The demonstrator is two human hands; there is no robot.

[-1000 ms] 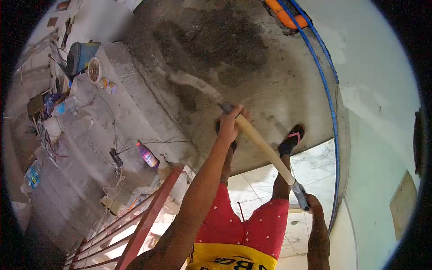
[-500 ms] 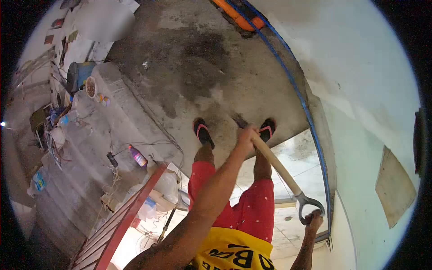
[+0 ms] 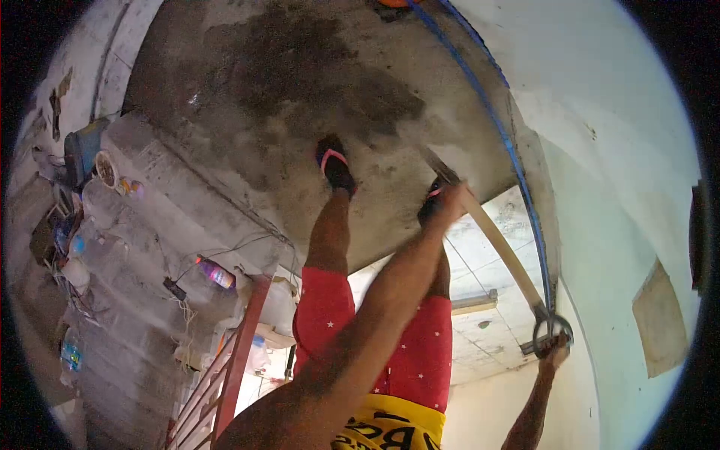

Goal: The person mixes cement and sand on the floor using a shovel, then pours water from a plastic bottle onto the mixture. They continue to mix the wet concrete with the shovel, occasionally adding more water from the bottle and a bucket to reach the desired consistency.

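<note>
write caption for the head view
Left hand low on a long-handled tool, right hand at its looped end, above stained concrete floor

Beyond the left hand (image 3: 454, 205) spread a grey concrete floor (image 3: 262, 97), darkly patched (damp or dirty, hard to tell); a pale green wall (image 3: 600, 255) rose beside the right hand (image 3: 553, 354), a red railing (image 3: 242, 352) left of both.

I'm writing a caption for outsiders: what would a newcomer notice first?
Probably the red star-dotted shorts, low centre, then the long wooden-shafted tool slanting right, left hand on its shaft, right hand at its looped end. Above, a dark patch spreads across the floor.
</note>
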